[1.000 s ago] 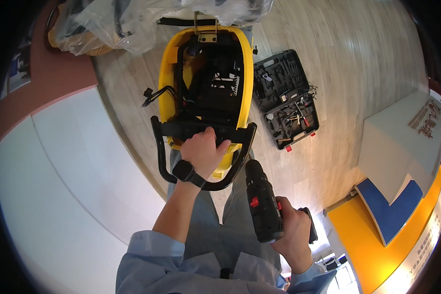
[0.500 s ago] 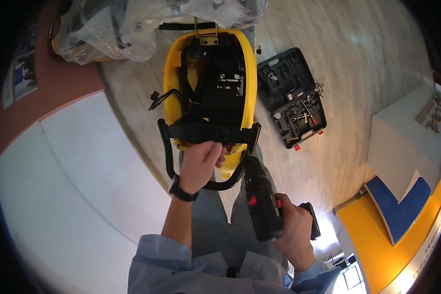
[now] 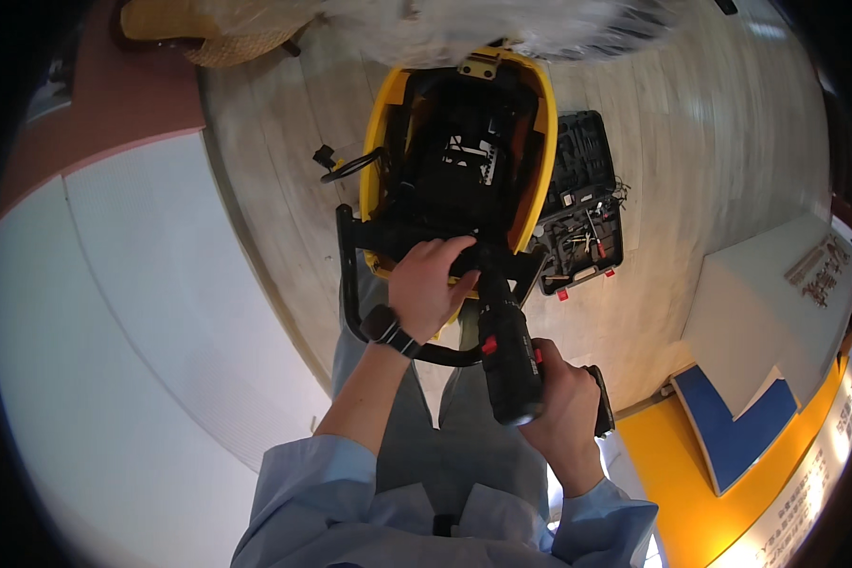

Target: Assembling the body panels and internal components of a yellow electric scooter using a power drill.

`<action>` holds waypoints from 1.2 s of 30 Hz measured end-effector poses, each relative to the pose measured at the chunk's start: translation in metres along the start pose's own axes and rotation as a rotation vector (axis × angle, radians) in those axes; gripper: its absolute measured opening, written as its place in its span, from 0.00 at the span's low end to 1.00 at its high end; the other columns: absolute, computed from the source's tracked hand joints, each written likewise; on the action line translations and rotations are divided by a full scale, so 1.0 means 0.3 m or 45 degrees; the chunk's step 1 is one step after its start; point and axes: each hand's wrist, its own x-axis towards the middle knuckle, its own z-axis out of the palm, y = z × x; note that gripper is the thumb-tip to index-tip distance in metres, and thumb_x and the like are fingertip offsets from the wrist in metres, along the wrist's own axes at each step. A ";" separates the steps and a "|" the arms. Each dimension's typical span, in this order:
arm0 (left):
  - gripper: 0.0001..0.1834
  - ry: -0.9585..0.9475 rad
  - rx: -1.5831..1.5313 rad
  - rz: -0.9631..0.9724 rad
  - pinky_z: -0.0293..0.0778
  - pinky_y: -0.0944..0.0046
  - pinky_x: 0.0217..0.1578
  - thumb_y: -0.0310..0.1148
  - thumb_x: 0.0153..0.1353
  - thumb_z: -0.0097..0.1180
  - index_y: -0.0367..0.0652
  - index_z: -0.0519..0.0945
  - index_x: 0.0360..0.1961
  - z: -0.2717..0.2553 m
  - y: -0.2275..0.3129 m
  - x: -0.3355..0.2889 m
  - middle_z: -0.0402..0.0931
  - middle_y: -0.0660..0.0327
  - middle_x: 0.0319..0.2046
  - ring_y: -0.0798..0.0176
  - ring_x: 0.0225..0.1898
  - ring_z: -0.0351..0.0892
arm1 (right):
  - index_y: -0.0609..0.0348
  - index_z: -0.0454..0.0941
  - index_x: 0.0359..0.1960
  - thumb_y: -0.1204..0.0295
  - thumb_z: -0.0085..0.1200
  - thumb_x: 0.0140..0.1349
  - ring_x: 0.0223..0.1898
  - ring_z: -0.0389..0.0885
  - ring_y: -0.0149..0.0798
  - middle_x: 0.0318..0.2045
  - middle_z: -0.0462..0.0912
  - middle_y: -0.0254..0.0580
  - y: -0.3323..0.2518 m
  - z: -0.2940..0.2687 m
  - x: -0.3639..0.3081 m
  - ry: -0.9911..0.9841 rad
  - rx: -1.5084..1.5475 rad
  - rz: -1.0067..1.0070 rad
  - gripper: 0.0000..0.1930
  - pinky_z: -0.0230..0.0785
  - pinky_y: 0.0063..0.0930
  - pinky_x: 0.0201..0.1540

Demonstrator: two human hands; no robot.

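A yellow shell with a black interior [image 3: 377,142] stands ahead of me, with a black tubular frame [image 3: 350,284] at its near end. My left hand [image 3: 428,289] is closed over the frame's crossbar [image 3: 379,233], its thumb on the near side and its fingers over the top. In my right hand [image 3: 560,398] is a black cordless drill [image 3: 509,364] with red buttons, gripped by its handle. The drill points away from me, its nose at the crossbar beside my left thumb and fingertips. The drill's tip and whatever it meets there are hidden.
Right of the shell, an open black tool case [image 3: 582,241] lies on the wooden floor with hand tools inside. A cable with a connector [image 3: 336,168] sticks out on the left. Clear plastic wrapping [image 3: 464,28] covers something beyond. A white panel [image 3: 142,303] stands left.
The drill's nose has moved up and forward to the crossbar. My left hand has shifted right and up, its fingers reaching over the bar. The view has shifted, so the shell appears further right.
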 end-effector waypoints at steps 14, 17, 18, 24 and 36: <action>0.16 -0.045 -0.116 -0.031 0.77 0.55 0.38 0.32 0.52 0.68 0.51 0.84 0.44 0.037 -0.044 0.033 0.82 0.59 0.33 0.52 0.38 0.81 | 0.57 0.77 0.43 0.64 0.64 0.50 0.26 0.84 0.54 0.23 0.83 0.51 -0.054 0.030 0.023 0.017 -0.072 0.009 0.20 0.75 0.40 0.31; 0.15 -0.058 -0.137 -0.024 0.77 0.55 0.38 0.33 0.52 0.68 0.51 0.84 0.43 0.025 -0.039 0.037 0.82 0.59 0.32 0.52 0.38 0.81 | 0.57 0.77 0.43 0.65 0.64 0.50 0.26 0.84 0.55 0.22 0.83 0.50 -0.074 0.027 0.013 0.044 -0.045 0.028 0.19 0.75 0.41 0.30; 0.15 -0.056 -0.144 -0.031 0.77 0.55 0.38 0.34 0.52 0.68 0.50 0.84 0.42 0.022 -0.035 0.038 0.82 0.59 0.32 0.52 0.37 0.81 | 0.57 0.77 0.43 0.65 0.64 0.50 0.26 0.84 0.55 0.22 0.83 0.50 -0.082 0.023 0.012 0.059 -0.031 0.039 0.19 0.75 0.41 0.30; 0.14 -0.024 -0.163 -0.049 0.76 0.55 0.36 0.36 0.52 0.68 0.50 0.83 0.41 0.023 -0.025 0.037 0.80 0.60 0.29 0.52 0.36 0.81 | 0.59 0.77 0.42 0.69 0.63 0.50 0.28 0.84 0.57 0.22 0.82 0.54 -0.123 0.002 0.025 0.005 -0.026 0.147 0.17 0.75 0.39 0.31; 0.17 -0.169 -0.251 -0.039 0.76 0.54 0.40 0.30 0.52 0.65 0.50 0.82 0.45 0.010 -0.066 0.034 0.80 0.59 0.32 0.52 0.39 0.80 | 0.62 0.78 0.37 0.75 0.60 0.53 0.34 0.84 0.61 0.25 0.83 0.59 -0.201 -0.059 0.096 -0.019 0.067 0.175 0.10 0.76 0.40 0.33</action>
